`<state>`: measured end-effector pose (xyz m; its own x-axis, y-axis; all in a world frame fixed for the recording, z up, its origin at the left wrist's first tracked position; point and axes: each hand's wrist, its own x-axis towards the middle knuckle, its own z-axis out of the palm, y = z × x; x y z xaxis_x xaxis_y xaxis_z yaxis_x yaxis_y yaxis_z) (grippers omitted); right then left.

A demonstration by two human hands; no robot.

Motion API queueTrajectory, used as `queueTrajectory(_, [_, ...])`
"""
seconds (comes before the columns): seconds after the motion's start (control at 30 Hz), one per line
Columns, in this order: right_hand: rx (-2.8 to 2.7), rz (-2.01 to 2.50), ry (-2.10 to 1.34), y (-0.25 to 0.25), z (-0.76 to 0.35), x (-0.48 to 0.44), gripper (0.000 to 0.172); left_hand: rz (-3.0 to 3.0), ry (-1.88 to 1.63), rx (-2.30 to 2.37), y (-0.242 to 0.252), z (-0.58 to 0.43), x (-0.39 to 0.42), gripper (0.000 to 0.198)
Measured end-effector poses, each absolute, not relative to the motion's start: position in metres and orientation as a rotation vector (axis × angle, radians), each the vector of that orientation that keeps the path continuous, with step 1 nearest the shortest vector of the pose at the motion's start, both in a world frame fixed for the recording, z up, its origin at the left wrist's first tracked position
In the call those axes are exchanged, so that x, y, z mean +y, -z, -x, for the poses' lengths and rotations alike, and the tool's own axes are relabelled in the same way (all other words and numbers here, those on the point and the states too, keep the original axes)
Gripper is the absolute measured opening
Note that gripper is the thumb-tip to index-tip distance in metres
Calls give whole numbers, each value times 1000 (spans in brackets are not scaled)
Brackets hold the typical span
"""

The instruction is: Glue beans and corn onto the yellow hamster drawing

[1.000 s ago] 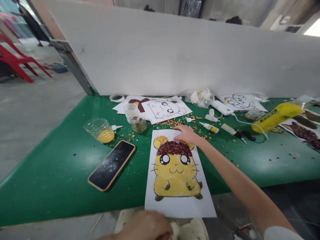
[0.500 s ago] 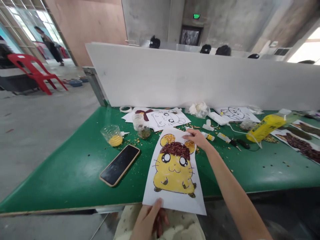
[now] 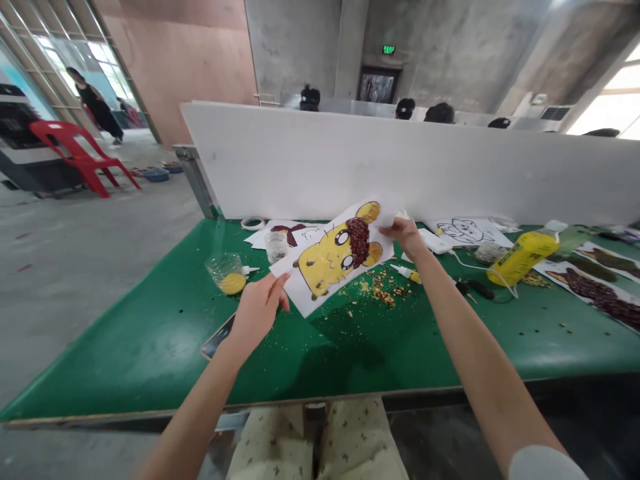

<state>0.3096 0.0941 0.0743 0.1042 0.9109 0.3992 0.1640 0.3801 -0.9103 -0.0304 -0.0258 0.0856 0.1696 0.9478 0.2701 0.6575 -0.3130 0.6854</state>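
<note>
Between my hands a sheet of paper with a yellow hamster picture [image 3: 324, 261] hangs above the green table, turned sideways and tilted. Dark red beans or seeds cover the hamster's head patch, and yellow grains fill its ears. My left hand [image 3: 260, 303] pinches the lower left end of the sheet. At its upper right end, my right hand [image 3: 404, 235] grips the edge. A phone [image 3: 219, 338] lies partly hidden beneath my left forearm. Scattered grains and crumbs [image 3: 383, 292] lie on the table below the sheet.
A clear cup of yellow grains [image 3: 231, 283] and a tape roll [image 3: 253, 223] stand at left. Toward the right are glue bottles [image 3: 407, 273], a white device with a cable [image 3: 436, 243], a yellow bottle [image 3: 525, 257] and seed pictures [image 3: 595, 293]. A white partition [image 3: 320, 157] borders the back.
Both hands have lifted the hamster sheet off the table's front and turned it clockwise. My left hand has moved up and left, over the phone. Crumbs formerly under the sheet now show.
</note>
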Motion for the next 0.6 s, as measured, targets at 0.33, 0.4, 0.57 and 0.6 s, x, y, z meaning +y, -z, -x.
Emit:
queueTrajectory(0.33, [-1476,1045,-299,-91,-308,65,10,-2623,-1368,1164,-58,41,-14,45])
queueTrajectory(0.4, [-1493,1068,-210,-94,-307,64,11,-2642,-1364,1159,-56,41,-14,45])
queueTrajectory(0.57, [-1522,1044,-89,-104,-308,61,12,-2647,-1322,1175,-52,40,-14,45])
queueTrajectory(0.6, [-1547,1037,-58,-105,-307,60,11,-2641,-1319,1182,-52,40,-14,45])
